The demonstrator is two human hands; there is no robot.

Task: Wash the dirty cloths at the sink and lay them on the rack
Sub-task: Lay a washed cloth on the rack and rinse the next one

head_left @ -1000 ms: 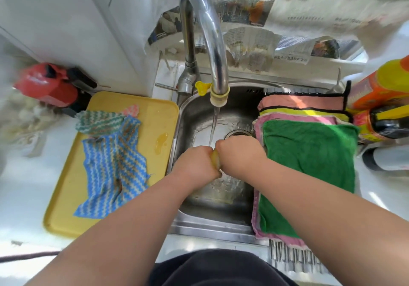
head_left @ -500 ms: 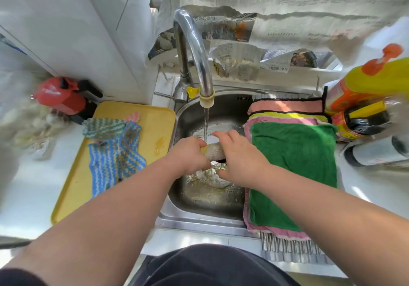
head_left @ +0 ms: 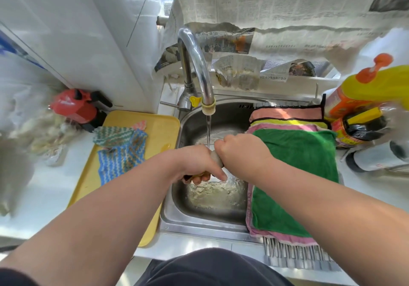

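- A white counter (head_left: 55, 186) runs under a wall hung with newspaper (head_left: 287, 8).
- At left, a yellow tray (head_left: 161, 135) holds striped cloths (head_left: 120, 157), probably not yet washed.
- In the middle, a tap (head_left: 197, 64) runs water into a steel sink (head_left: 177, 208).
- The left hand (head_left: 194, 161) and right hand (head_left: 241, 150) each clamp one end of a rolled cloth (head_left: 215, 158). Its long axis runs left to right over the basin.
- At right, the rack (head_left: 294, 254) carries a green cloth (head_left: 294, 175). The right hand is nearer to it.
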